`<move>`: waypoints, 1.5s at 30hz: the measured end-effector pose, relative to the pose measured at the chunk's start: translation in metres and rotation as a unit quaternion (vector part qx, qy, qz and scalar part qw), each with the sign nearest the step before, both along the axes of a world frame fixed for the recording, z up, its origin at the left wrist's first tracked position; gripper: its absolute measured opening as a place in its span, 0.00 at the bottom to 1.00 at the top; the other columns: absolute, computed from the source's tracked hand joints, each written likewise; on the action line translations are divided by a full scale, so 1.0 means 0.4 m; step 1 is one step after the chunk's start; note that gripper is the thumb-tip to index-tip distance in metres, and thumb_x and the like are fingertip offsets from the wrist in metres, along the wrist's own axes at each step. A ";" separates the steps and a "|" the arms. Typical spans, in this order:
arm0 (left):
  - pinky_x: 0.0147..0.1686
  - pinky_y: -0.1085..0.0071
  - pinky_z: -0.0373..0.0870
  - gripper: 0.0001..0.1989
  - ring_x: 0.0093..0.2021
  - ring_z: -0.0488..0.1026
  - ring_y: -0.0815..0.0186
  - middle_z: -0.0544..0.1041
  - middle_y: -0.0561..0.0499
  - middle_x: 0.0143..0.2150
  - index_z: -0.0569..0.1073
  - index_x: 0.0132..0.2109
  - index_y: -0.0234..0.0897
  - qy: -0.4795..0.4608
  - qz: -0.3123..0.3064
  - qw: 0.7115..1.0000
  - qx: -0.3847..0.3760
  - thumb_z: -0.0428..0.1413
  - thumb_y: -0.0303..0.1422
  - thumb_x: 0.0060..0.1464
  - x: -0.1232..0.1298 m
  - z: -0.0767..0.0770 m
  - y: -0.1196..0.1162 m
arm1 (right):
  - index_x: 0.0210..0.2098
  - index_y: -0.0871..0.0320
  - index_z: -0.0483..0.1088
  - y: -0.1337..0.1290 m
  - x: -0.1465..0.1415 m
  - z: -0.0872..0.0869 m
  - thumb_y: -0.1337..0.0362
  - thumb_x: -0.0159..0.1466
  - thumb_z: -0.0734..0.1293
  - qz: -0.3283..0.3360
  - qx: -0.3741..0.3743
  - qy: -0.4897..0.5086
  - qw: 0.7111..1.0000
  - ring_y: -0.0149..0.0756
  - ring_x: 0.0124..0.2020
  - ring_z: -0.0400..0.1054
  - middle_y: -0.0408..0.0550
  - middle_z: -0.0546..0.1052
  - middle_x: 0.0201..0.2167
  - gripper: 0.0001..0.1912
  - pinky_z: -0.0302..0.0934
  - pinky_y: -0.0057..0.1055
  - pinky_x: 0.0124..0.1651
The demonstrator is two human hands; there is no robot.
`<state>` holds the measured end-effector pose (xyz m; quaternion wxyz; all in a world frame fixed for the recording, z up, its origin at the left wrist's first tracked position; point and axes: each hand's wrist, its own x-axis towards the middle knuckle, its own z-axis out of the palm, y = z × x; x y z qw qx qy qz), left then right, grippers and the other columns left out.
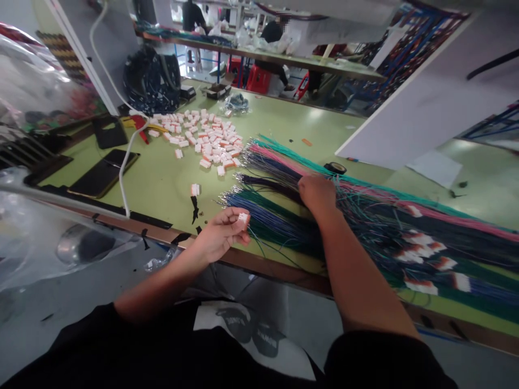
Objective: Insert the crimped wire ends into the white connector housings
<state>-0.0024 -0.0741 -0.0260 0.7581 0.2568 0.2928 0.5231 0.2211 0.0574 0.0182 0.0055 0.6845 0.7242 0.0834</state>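
Observation:
My left hand (221, 233) pinches a small white and orange connector (243, 218) above the table's front edge; a few thin wires trail from it to the right. Over the wire bundles, my right hand (318, 193) is closed, its fingertips bent down at the dark wires; what they grip is hidden. Beneath it run bundles of pink (271, 156), teal (284, 148) and blue wires (259, 208), with bare metal tips at their left ends. Several connectors with wires attached (419, 248) lie on the bundles to the right. A loose pile of connectors (214, 138) spreads farther back.
A phone (103, 174), red and yellow pliers (141, 127) and a white cable (124, 173) are on the left. Black tape (335, 168) lies behind the wires. A white panel (413, 97) slants at the right. Other people sit at a bench behind.

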 end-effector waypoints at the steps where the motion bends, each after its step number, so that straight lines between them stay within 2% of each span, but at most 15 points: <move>1: 0.22 0.79 0.68 0.09 0.21 0.71 0.75 0.72 0.56 0.26 0.72 0.37 0.33 0.001 0.002 1.000 -0.001 0.62 0.26 0.46 0.000 0.001 0.000 | 0.38 0.65 0.73 -0.001 0.002 0.000 0.70 0.62 0.54 -0.022 0.016 0.014 1.000 0.47 0.43 0.68 0.64 0.74 0.41 0.17 0.57 0.38 0.42; 4: 0.22 0.78 0.68 0.08 0.21 0.71 0.75 0.72 0.55 0.26 0.72 0.36 0.33 0.008 0.007 1.000 -0.002 0.61 0.25 0.47 0.001 0.002 -0.001 | 0.44 0.65 0.69 -0.003 0.014 0.007 0.68 0.64 0.51 -0.091 0.101 0.069 0.988 0.48 0.42 0.67 0.66 0.73 0.41 0.19 0.57 0.40 0.40; 6: 0.22 0.78 0.67 0.07 0.21 0.71 0.75 0.72 0.55 0.26 0.72 0.36 0.33 0.010 0.007 1.000 -0.003 0.61 0.25 0.47 0.002 0.002 -0.001 | 0.43 0.63 0.69 0.005 0.027 0.014 0.65 0.64 0.53 -0.114 0.162 0.104 0.975 0.50 0.44 0.65 0.64 0.72 0.41 0.17 0.56 0.41 0.40; 8: 0.22 0.78 0.67 0.08 0.21 0.70 0.75 0.72 0.55 0.26 0.72 0.36 0.33 0.009 0.004 1.000 -0.002 0.61 0.25 0.47 0.002 0.001 -0.001 | 0.40 0.61 0.70 0.027 0.042 0.019 0.65 0.62 0.55 -0.127 0.176 0.122 0.969 0.51 0.45 0.64 0.63 0.71 0.41 0.15 0.57 0.42 0.41; 12: 0.22 0.78 0.67 0.09 0.21 0.70 0.75 0.72 0.55 0.27 0.72 0.37 0.34 0.014 -0.003 1.000 -0.004 0.62 0.26 0.47 0.001 0.004 -0.002 | 0.43 0.62 0.68 0.093 0.063 0.019 0.68 0.63 0.52 -0.147 0.127 0.162 0.968 0.46 0.44 0.65 0.61 0.71 0.41 0.17 0.58 0.40 0.43; 15: 0.22 0.77 0.67 0.09 0.21 0.71 0.74 0.72 0.56 0.26 0.71 0.37 0.34 0.019 -0.007 1.000 -0.007 0.61 0.26 0.47 0.000 0.009 -0.003 | 0.46 0.63 0.68 0.119 0.056 0.007 0.68 0.60 0.57 -0.108 0.080 0.175 0.975 0.44 0.43 0.66 0.57 0.74 0.40 0.16 0.59 0.37 0.44; 19: 0.22 0.77 0.68 0.09 0.21 0.72 0.73 0.72 0.56 0.26 0.72 0.37 0.33 0.009 -0.010 1.000 -0.004 0.62 0.26 0.46 0.000 0.009 -0.003 | 0.40 0.61 0.72 0.093 0.016 -0.007 0.67 0.58 0.60 -0.034 0.052 0.115 0.991 0.45 0.45 0.67 0.58 0.74 0.43 0.13 0.60 0.36 0.43; 22: 0.21 0.78 0.69 0.10 0.20 0.72 0.73 0.73 0.55 0.26 0.72 0.37 0.33 0.003 -0.011 1.000 -0.006 0.62 0.26 0.46 0.003 0.005 -0.002 | 0.34 0.58 0.75 0.064 -0.010 -0.010 0.65 0.58 0.60 0.007 0.009 0.067 0.998 0.45 0.43 0.68 0.56 0.76 0.40 0.11 0.60 0.34 0.40; 25: 0.21 0.78 0.68 0.09 0.21 0.72 0.74 0.72 0.55 0.25 0.72 0.37 0.33 -0.004 -0.004 1.000 -0.004 0.62 0.25 0.46 0.003 0.002 -0.001 | 0.32 0.59 0.75 0.054 -0.018 -0.011 0.68 0.57 0.60 0.012 -0.040 0.045 0.998 0.44 0.41 0.70 0.56 0.77 0.37 0.12 0.59 0.33 0.37; 32: 0.21 0.78 0.68 0.07 0.21 0.72 0.74 0.72 0.55 0.26 0.73 0.37 0.33 0.003 -0.005 1.000 -0.003 0.61 0.24 0.47 0.000 0.003 -0.002 | 0.33 0.56 0.74 0.056 -0.016 -0.016 0.66 0.58 0.60 0.009 -0.045 0.049 0.998 0.42 0.39 0.71 0.53 0.78 0.37 0.11 0.60 0.33 0.36; 36: 0.21 0.78 0.67 0.07 0.21 0.71 0.74 0.72 0.55 0.26 0.73 0.37 0.33 0.007 0.002 1.000 0.003 0.61 0.25 0.48 0.001 0.000 -0.001 | 0.28 0.58 0.73 0.052 -0.006 -0.004 0.68 0.55 0.61 -0.036 0.008 0.137 0.990 0.45 0.39 0.70 0.54 0.77 0.34 0.09 0.60 0.36 0.38; 39: 0.21 0.78 0.67 0.07 0.20 0.70 0.75 0.72 0.55 0.27 0.72 0.36 0.33 0.006 0.008 1.000 0.005 0.61 0.25 0.47 0.004 -0.002 0.000 | 0.35 0.60 0.72 0.053 0.017 0.008 0.66 0.56 0.58 -0.093 0.078 0.202 0.972 0.45 0.39 0.69 0.56 0.77 0.35 0.13 0.61 0.37 0.38; 42: 0.22 0.78 0.68 0.07 0.21 0.71 0.75 0.72 0.55 0.26 0.72 0.36 0.32 0.006 0.012 1.000 -0.001 0.61 0.25 0.48 0.005 -0.001 0.001 | 0.41 0.62 0.70 0.048 0.028 0.017 0.66 0.58 0.55 -0.130 0.122 0.315 0.932 0.38 0.31 0.69 0.54 0.76 0.32 0.17 0.61 0.32 0.32; 43: 0.22 0.78 0.68 0.07 0.21 0.71 0.75 0.72 0.55 0.26 0.72 0.36 0.32 0.006 0.013 1.000 -0.003 0.61 0.25 0.48 0.005 0.000 0.002 | 0.41 0.61 0.70 0.042 0.024 0.021 0.65 0.58 0.55 -0.113 0.112 0.356 0.921 0.36 0.28 0.69 0.51 0.76 0.30 0.17 0.61 0.31 0.31; 45: 0.23 0.78 0.69 0.07 0.22 0.71 0.75 0.72 0.54 0.27 0.72 0.37 0.33 0.004 0.013 1.000 -0.007 0.61 0.25 0.48 0.004 0.001 0.003 | 0.40 0.59 0.71 0.021 0.001 0.031 0.63 0.57 0.59 -0.020 0.051 0.399 0.915 0.33 0.26 0.68 0.47 0.76 0.28 0.15 0.61 0.30 0.31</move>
